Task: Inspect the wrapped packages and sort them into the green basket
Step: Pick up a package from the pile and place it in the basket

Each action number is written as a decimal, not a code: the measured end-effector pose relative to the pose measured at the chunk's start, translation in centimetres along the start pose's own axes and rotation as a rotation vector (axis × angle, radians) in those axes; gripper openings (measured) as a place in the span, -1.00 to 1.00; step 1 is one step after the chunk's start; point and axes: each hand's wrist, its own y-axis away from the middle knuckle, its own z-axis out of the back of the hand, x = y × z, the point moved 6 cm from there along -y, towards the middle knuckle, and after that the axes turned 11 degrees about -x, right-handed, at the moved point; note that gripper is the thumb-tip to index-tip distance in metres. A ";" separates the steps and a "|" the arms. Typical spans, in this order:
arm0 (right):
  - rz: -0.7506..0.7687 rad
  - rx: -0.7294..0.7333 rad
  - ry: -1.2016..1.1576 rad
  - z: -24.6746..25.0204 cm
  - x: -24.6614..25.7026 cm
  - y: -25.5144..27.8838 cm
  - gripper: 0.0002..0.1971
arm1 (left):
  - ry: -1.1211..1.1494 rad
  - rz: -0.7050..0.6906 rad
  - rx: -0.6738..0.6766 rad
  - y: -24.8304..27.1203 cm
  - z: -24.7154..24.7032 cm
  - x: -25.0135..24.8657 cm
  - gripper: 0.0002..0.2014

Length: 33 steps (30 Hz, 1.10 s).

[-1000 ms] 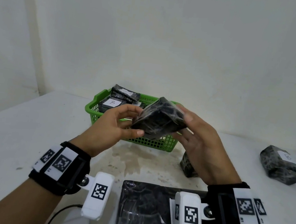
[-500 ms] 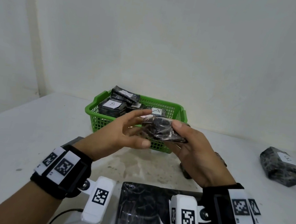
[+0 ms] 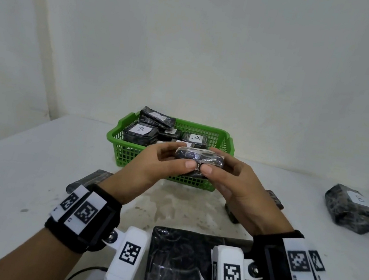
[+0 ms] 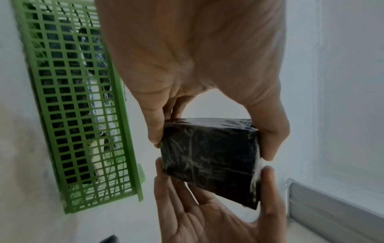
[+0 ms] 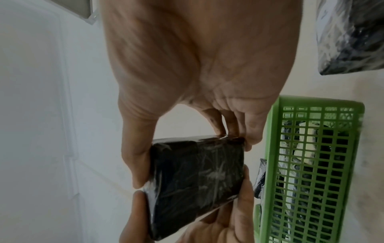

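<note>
A small black package [image 3: 199,160] wrapped in clear film is held level in the air just in front of the green basket [image 3: 116,139]. My left hand [image 3: 163,163] grips its left end and my right hand [image 3: 228,177] grips its right end, thumbs meeting on the near edge. The left wrist view shows the package [image 4: 209,156] pinched between thumb and fingers of both hands; the right wrist view shows the same package [image 5: 195,177] with the basket [image 5: 311,164] beside it. Several wrapped packages with white labels, one marked B [image 3: 140,131] and one marked A [image 3: 195,138], lie inside the basket.
A large flat black wrapped package [image 3: 183,266] lies at the table's near edge between my wrists. A bulky wrapped package [image 3: 352,210] sits far right. Smaller dark packages lie partly hidden behind my left wrist [image 3: 91,177] and right hand [image 3: 275,199]. A cable [image 3: 84,273] runs near left.
The package has been turned from tilted up on edge to flat and level, and lowered toward the basket's front wall. Both hands shifted to grip its ends with thumbs together.
</note>
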 end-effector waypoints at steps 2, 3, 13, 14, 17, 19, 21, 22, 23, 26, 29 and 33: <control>-0.029 0.005 -0.006 -0.2 -0.1 0.1 0.15 | 0.001 -0.001 -0.012 0.0 0.3 -0.1 -0.16; -0.038 -0.009 -0.009 -0.1 -0.1 0.1 0.11 | 0.000 0.016 0.010 0.2 0.3 0.0 -0.06; -0.014 -0.051 -0.046 0.2 0.0 -0.1 0.19 | 0.025 0.026 0.080 0.5 -0.4 -0.2 -0.29; -0.010 -0.059 -0.044 0.4 0.0 -0.2 0.11 | 0.028 0.028 0.072 0.4 -0.3 -0.1 -0.22; -0.061 -0.039 -0.094 0.2 0.1 0.1 0.03 | 0.028 0.008 0.004 0.0 0.4 0.0 0.08; -0.103 0.017 -0.097 -0.1 0.3 0.5 -0.12 | -0.009 -0.016 -0.009 -0.1 0.7 -0.1 0.12; -0.135 0.053 -0.062 -0.3 0.7 1.0 -0.39 | -0.048 -0.037 0.011 0.1 0.6 -0.3 0.15; -0.153 0.032 -0.054 -0.2 0.7 1.1 -0.44 | -0.058 -0.043 0.021 0.1 0.6 -0.3 0.18; -0.166 0.002 -0.060 -0.1 0.6 1.1 -0.46 | -0.055 -0.043 0.033 0.2 0.6 -0.2 0.22; -0.143 -0.060 -0.067 0.2 0.4 0.9 -0.57 | -0.029 -0.032 -0.011 0.1 0.5 -0.1 0.17; -0.089 -0.111 -0.020 0.3 0.5 0.9 -0.53 | -0.018 -0.064 -0.159 -0.2 0.9 -0.3 -0.15; -0.049 -0.125 0.036 0.2 1.2 1.0 -0.48 | -0.040 -0.171 -0.198 -0.1 1.2 -1.0 -0.24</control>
